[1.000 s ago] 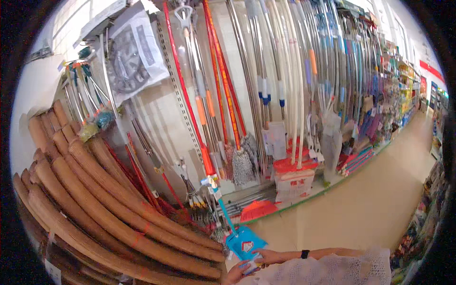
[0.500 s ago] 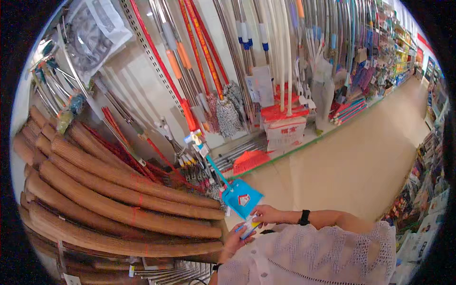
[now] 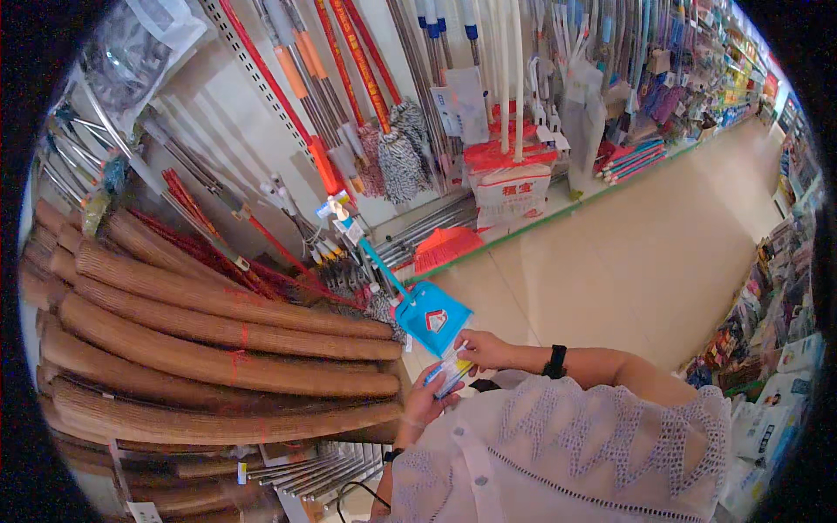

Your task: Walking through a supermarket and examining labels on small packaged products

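Note:
A small white packet with blue and yellow parts [image 3: 447, 376] is held between my two hands, low in the middle of the view. My left hand [image 3: 422, 401] has its fingers wrapped round the packet's lower left side. From the right, my right hand [image 3: 485, 350] pinches the upper end. What the packet contains cannot be made out. Just beyond my hands stands a blue dustpan [image 3: 423, 324] with a label on its pan. Its long blue handle leans away toward the shelf.
Rolled brown mats [image 3: 235, 349] are stacked at the left. Mops [image 3: 403, 166], broom handles and a red broom head [image 3: 446, 247] line the wall shelf ahead. A tiled floor aisle [image 3: 602, 253] runs off to the right, with packaged goods [image 3: 758, 305] along its far-right side.
The view has shifted, so the shelf and dustpan appear slightly higher and further left. Both hands keep hold of the packet, and the right fingers remain at its upper end.

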A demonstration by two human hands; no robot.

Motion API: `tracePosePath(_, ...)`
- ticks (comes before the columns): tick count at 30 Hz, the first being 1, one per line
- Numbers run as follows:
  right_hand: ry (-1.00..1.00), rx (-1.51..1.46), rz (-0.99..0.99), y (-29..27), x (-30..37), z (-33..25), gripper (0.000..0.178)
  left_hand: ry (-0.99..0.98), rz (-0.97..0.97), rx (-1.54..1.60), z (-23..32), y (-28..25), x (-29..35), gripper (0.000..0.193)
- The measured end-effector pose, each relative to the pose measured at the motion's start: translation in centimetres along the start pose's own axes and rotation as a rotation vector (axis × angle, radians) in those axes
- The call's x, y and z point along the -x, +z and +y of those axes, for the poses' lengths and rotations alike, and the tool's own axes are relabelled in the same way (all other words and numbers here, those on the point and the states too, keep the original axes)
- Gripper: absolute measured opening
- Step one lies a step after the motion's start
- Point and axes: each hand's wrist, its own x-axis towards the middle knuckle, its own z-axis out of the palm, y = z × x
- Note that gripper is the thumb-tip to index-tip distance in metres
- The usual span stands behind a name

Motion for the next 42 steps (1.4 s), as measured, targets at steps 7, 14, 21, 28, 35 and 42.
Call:
tracePosePath(7,0.037,-0.001,0.046,-0.1,0.5,-1.0,0.022,-0.026,0.063,0.004,-0.2,0.0,-0.1,0.038)
tracePosePath(14,0.032,0.044,0.059,0.1,0.5,-0.6,0.021,-0.003,0.032,-0.027,0.6,1.8,0.9,0.038)
tracePosePath(21,-0.015,0.082,0.056,0.1,0.5,-1.0,0.013,0.015,-0.026,0.004,0.5,1.0,0.5,0.038)
tracePosePath(28,-0.243,0.151,0.294,-0.3,-1.1,1.4,0.014,0.015,0.000,0.003,0.6,0.8,0.3,0.036)
tracePosePath(35,-0.054,0.145,0.192,-0.6,-1.3,0.6,0.020,0.028,0.027,0.025,0.6,0.4,0.4,0.032)
tracePosePath(42,-0.053,-0.071,0.109,-0.9,-0.8,0.9,0.024,0.062,-0.030,0.020,0.3,-0.4,-0.1,0.031)
